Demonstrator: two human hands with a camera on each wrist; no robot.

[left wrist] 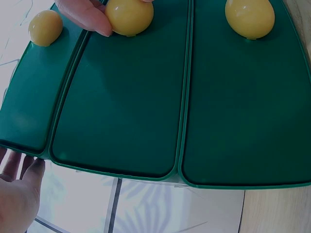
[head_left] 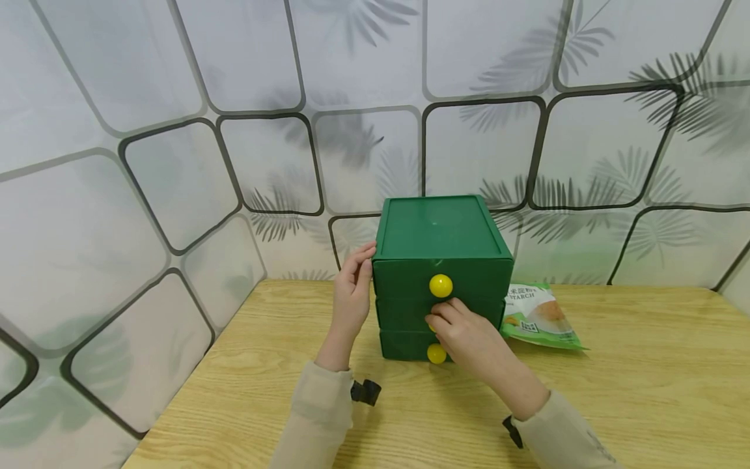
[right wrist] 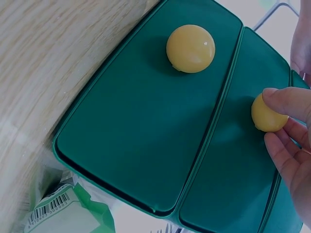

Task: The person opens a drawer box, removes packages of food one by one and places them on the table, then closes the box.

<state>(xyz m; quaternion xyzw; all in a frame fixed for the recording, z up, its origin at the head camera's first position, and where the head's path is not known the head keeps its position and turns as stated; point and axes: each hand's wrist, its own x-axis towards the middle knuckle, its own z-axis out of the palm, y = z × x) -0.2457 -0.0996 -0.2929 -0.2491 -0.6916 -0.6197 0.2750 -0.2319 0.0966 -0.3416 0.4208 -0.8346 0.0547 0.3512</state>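
A green three-drawer box [head_left: 436, 228] stands on the table, each drawer front bearing a round yellow knob. My right hand [head_left: 471, 342] pinches the middle knob [right wrist: 268, 115] between thumb and fingers, covering most of it in the head view. The top knob [head_left: 441, 285] and the bottom knob [head_left: 436, 353] are untouched. Against the box's left side, near the top, my left hand [head_left: 351, 293] rests with its fingers extended. All three drawer fronts look flush in the left wrist view, where the middle drawer front [left wrist: 116, 102] shows plainly.
A green and white starch packet [head_left: 541, 316] lies on the table just right of the box, partly behind it. The wooden table [head_left: 656, 384] reaches back to a wall covering [head_left: 369, 150] with leaf and line patterns. Dark straps show near both sleeves.
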